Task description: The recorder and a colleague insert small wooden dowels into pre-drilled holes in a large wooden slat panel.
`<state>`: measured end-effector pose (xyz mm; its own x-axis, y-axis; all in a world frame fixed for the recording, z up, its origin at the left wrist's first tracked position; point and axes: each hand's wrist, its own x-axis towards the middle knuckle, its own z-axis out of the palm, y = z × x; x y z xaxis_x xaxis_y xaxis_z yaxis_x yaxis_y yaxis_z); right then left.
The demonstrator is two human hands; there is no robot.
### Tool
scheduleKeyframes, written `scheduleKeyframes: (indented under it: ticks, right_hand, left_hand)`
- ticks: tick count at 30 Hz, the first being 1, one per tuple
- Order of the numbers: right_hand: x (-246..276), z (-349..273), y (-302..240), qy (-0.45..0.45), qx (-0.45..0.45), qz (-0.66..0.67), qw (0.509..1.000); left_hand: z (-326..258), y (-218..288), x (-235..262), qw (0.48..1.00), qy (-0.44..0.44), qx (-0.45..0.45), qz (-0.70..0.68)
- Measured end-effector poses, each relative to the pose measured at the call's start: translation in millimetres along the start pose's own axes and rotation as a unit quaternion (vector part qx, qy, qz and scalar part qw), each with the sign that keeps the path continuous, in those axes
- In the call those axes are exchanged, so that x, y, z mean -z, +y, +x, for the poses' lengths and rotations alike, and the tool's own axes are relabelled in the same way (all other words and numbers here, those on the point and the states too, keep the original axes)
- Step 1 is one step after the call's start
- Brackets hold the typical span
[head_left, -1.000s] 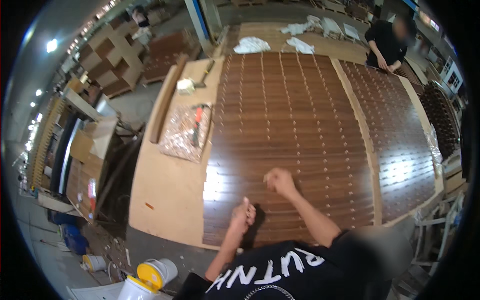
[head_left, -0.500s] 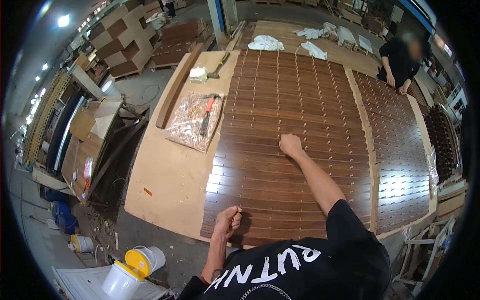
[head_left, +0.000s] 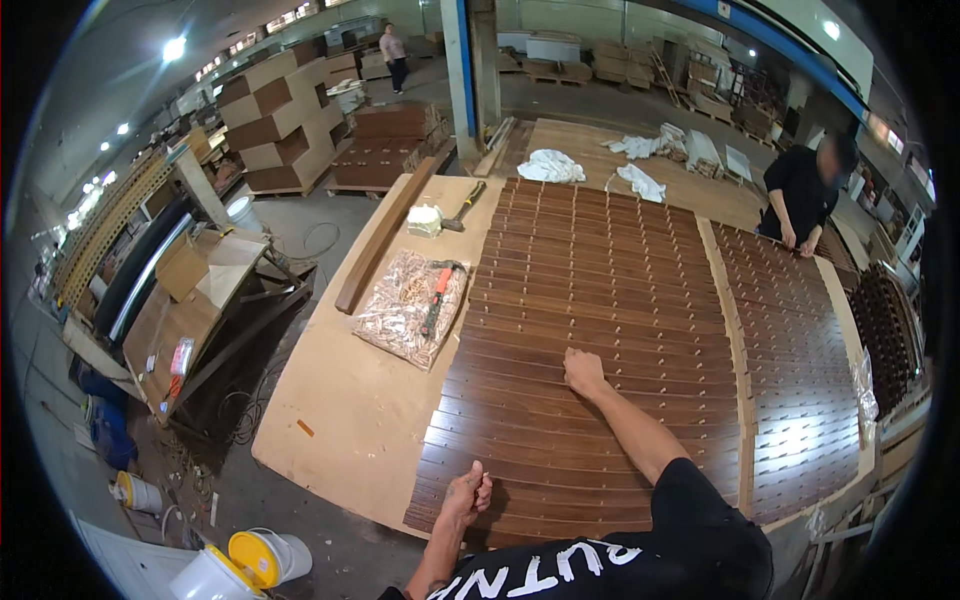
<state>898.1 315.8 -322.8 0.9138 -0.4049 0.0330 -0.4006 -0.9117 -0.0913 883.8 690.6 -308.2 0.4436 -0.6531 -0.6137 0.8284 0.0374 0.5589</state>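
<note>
Dark brown wood strips (head_left: pixel 600 455) lie side by side in front of me, with rows of small pale wooden dowels (head_left: pixel 573 262) standing up from them. My right hand (head_left: pixel 583 372) reaches over the middle of the strips, fingers pinched on a dowel that they mostly cover at the surface. Closer to me, my left hand (head_left: pixel 467 494) is curled closed above the near left part of the strips; what it holds is hidden. Left of the strips lies a clear plastic bag of dowels (head_left: pixel 392 318), with a red-handled hammer (head_left: pixel 438 298) on top.
A second hammer (head_left: pixel 465 207), a pale block (head_left: pixel 424 221) and a long brown beam (head_left: pixel 388 235) rest on the tan board (head_left: pixel 345 425). A co-worker (head_left: pixel 803 195) bends over a second dowelled panel (head_left: pixel 790 340) at right. White buckets (head_left: pixel 215 578) stand on the floor lower left.
My view has tilted up, so the table appears lower and more background shows. My right hand remains over the middle strips and my left hand stays closed near the front edge.
</note>
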Motion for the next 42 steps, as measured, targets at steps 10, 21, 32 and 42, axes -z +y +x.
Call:
scheduleKeyframes:
  ticks: [10, 21, 32, 42]
  right_hand:
    - [14.2, 11.1, 0.8, -0.083, -0.098, 0.031, 0.991]
    - [9.8, 23.2, -9.7, -0.080, -0.114, 0.015, 0.990]
    - [-10.1, 5.1, 3.6, -0.103, -0.091, -0.015, 0.990]
    - [39.5, -203.7, -126.6, -0.121, -0.057, 0.588, 0.798]
  left_hand:
    - [5.5, 9.4, -10.1, 1.000, -0.015, 0.005, 0.001]
    - [23.9, 20.5, -62.7, 0.996, -0.074, -0.044, -0.033]
    - [5.4, -1.1, -62.9, 0.995, -0.055, -0.081, -0.015]
    - [11.7, -28.3, -52.6, 0.999, -0.004, 0.000, 0.034]
